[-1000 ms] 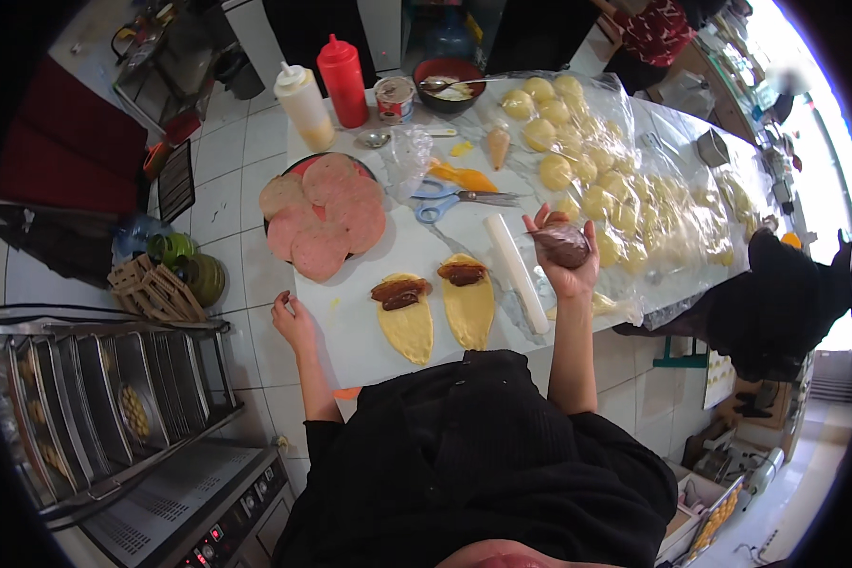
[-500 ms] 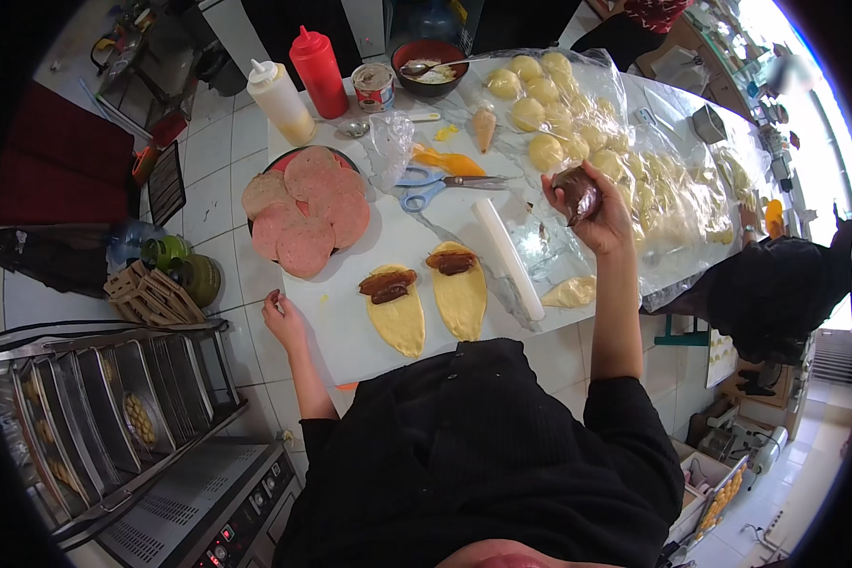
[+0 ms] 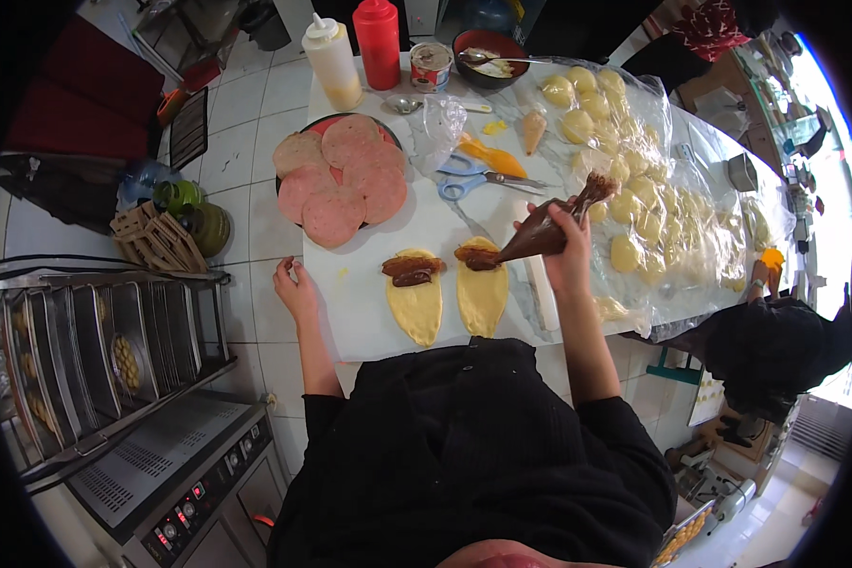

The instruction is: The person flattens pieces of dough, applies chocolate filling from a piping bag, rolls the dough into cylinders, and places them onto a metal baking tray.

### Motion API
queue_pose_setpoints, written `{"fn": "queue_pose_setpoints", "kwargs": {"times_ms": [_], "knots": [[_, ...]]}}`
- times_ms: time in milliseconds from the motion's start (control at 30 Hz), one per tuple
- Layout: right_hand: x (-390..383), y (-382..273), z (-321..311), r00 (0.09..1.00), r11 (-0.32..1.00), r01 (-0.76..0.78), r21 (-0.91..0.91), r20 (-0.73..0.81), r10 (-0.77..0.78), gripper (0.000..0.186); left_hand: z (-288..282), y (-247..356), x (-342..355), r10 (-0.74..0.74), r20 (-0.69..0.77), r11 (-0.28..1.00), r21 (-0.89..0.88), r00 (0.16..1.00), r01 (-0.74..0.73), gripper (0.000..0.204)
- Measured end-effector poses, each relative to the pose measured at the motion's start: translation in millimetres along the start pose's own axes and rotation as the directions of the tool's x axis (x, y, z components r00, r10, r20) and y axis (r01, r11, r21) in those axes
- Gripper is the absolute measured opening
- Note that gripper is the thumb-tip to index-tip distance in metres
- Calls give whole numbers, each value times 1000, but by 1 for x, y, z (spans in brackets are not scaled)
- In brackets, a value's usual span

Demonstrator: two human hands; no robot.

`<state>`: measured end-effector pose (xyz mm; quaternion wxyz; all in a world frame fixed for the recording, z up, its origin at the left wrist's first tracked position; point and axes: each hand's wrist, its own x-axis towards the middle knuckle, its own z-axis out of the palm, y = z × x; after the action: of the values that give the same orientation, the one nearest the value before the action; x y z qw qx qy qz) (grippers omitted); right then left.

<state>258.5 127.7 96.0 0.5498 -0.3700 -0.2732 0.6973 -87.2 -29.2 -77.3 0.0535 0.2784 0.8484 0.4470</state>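
Note:
My right hand (image 3: 567,248) is wrapped round a piping bag (image 3: 540,234) of chocolate-brown filling. The bag's tip points left, at the brown filling on the right-hand flattened dough piece (image 3: 483,301). Beside it lies a second flattened dough piece (image 3: 415,310), also topped with brown strips and a brown dollop near its far end. My left hand (image 3: 296,287) hovers at the table's left edge, holding nothing, with fingers curled loosely and apart. A white rolling pin (image 3: 542,293) lies partly behind my right hand and wrist.
Pink meat slices (image 3: 336,180) fill a plate at the left. Behind stand squeeze bottles (image 3: 377,47), a can (image 3: 431,66) and a dark bowl (image 3: 469,74). Scissors (image 3: 483,178) lie mid-table. Plastic-covered dough balls (image 3: 634,189) spread right, toward another person (image 3: 772,346).
My right hand has come down and left, tilting the piping bag so its tip reaches the right-hand dough piece. The whole view has shifted slightly; my left hand stays near the table edge.

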Motion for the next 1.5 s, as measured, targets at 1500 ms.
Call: {"fn": "queue_pose_setpoints", "kwargs": {"times_ms": [1500], "knots": [[-10,122,69,883,988,136,-70,461,-89,33,1,-1,0,33,-2,999,-5,999,-33,25]]}}
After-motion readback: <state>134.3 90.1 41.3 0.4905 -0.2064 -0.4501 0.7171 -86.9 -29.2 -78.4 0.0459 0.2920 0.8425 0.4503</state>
